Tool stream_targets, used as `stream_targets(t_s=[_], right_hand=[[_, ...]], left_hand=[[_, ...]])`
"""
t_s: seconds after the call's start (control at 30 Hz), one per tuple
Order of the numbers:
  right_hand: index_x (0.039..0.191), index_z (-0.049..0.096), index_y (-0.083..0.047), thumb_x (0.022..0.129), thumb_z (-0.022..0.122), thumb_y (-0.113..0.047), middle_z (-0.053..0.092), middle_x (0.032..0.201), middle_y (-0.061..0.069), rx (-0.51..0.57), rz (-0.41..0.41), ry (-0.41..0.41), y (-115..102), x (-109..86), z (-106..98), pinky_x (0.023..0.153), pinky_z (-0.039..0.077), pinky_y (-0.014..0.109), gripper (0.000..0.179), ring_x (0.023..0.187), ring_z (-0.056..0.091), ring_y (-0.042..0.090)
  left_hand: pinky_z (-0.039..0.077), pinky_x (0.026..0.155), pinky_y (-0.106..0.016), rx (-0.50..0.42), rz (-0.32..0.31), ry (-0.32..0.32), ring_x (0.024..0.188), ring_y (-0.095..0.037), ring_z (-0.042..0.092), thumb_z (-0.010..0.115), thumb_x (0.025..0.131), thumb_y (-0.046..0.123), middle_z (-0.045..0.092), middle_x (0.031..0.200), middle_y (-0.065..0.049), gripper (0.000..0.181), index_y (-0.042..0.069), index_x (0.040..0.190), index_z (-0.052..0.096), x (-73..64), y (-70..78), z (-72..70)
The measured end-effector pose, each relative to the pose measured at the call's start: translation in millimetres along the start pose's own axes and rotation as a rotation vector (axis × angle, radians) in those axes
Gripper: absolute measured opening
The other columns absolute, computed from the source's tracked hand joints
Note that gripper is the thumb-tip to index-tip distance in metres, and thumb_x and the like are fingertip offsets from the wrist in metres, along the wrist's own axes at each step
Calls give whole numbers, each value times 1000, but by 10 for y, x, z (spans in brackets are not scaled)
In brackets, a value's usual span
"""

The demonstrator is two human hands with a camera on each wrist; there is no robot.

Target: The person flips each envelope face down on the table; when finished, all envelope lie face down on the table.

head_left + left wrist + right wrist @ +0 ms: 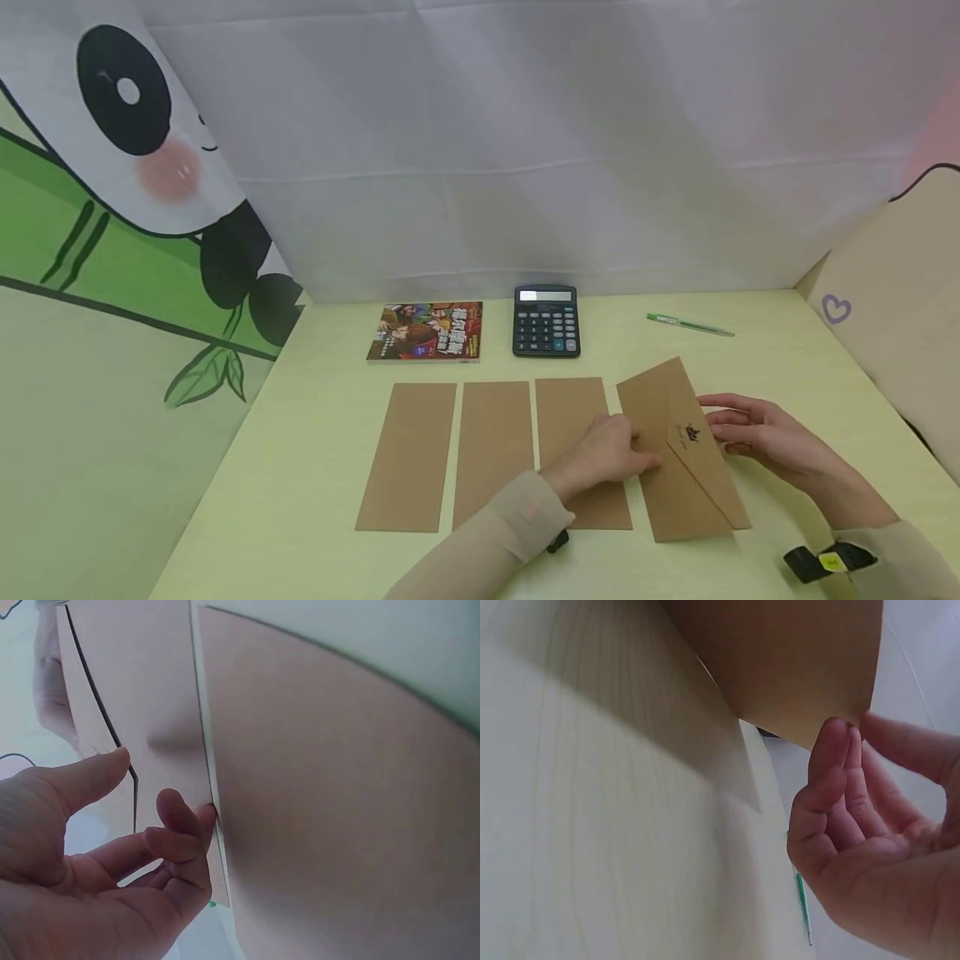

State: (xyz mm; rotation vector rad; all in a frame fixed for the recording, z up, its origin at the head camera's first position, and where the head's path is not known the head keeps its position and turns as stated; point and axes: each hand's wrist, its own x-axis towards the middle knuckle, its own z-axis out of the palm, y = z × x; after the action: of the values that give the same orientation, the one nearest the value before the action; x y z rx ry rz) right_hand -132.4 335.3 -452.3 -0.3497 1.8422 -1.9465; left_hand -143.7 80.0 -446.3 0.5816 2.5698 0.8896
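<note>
A brown envelope (675, 492) with a pointed flap and a small dark crown print lies tilted at the right end of a row, its right side raised off the table. At its right edge my right hand (765, 437) pinches the paper between thumb and fingertips, as the right wrist view shows. Over its left edge is my left hand (603, 450), fingers loosely bent and thumb above the paper; whether they touch it is unclear. The left forearm partly covers three plain brown paper rectangles, the left (405, 458), middle (495, 433) and right (570, 400) ones.
Behind the row lie a colourful book (427, 333), a black calculator (546, 321) and a green pen (690, 325). The pale wood-grain table (285, 467) meets a white cloth (487, 208) at the back. Printed panels stand left and right.
</note>
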Motion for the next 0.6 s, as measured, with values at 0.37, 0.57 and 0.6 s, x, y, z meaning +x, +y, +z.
stream_targets(t_s=[0.37,0.57,0.6], right_hand=[[140,32,10,98,48,-1,58,124,15,-141,-2,-138,78,88,113,83,49,38,47,107,59,24],[140,28,15,97,50,-4,57,123,17,-234,0,-147,141,108,162,84,48,36,52,106,58,22],[139,29,15,97,51,-4,57,122,18,-245,-1,-147,146,108,174,83,48,36,51,105,58,21]], left_hand=[[27,41,-20,-4,92,4,44,-4,36,69,87,35,37,51,8,24,18,73,60,20,-51,-9],[29,42,-20,11,88,7,44,-4,36,69,87,36,37,52,8,21,16,83,64,16,-52,-12],[30,42,-20,9,85,7,44,-4,36,69,87,36,37,51,8,21,16,88,66,14,-51,-13]])
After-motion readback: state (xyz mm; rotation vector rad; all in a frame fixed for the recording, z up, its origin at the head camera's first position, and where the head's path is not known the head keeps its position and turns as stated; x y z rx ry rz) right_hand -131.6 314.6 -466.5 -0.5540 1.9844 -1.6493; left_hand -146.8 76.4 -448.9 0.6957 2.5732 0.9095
